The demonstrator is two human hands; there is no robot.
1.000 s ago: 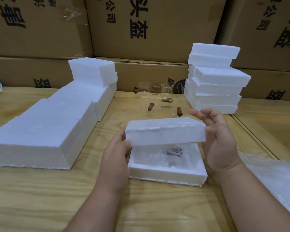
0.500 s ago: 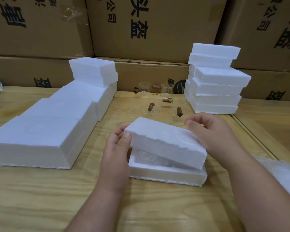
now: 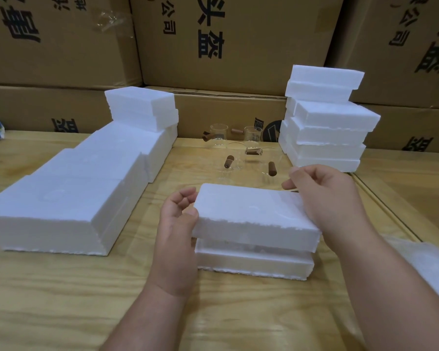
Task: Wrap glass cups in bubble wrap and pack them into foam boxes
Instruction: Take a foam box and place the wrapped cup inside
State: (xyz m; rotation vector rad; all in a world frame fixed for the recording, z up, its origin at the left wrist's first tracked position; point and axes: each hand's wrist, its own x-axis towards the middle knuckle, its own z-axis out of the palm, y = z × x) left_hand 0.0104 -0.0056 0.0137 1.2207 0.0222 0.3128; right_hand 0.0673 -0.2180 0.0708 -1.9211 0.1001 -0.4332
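So I've got the foam lid [image 3: 251,211] sitting over the foam box base [image 3: 254,262] right in the middle of the wooden table [image 3: 61,300], and it's not seated all the way, there's a thin dark gap showing along the near edge between the two halves. My left hand [image 3: 178,231] is at the lid's 9 o'clock side, thumb pressed against the near left corner and the other fingers curled loosely up by the far left corner, so it's more steadying than clamping. My right hand [image 3: 325,198] is at the 3 o'clock side, palm against the lid's right edge, with the fingers bent and lifted above the far right corner, pinching nothing that I can see. Whatever's in the box is hidden by the lid, can't tell from here. At 12 o'clock, past the lid, there's a little cluster of glass cups [image 3: 238,148] with brown wooden handles, some standing, some on their sides. At about 1 o'clock is a tall stack of foam boxes [image 3: 327,122], and running from 9 to 11 o'clock is a long row of foam boxes [image 3: 74,193] with one more perched on the far end. Bubble wrap [image 3: 426,264] lies at 4 o'clock near my right forearm. Cardboard cartons [image 3: 238,46] wall off the back.
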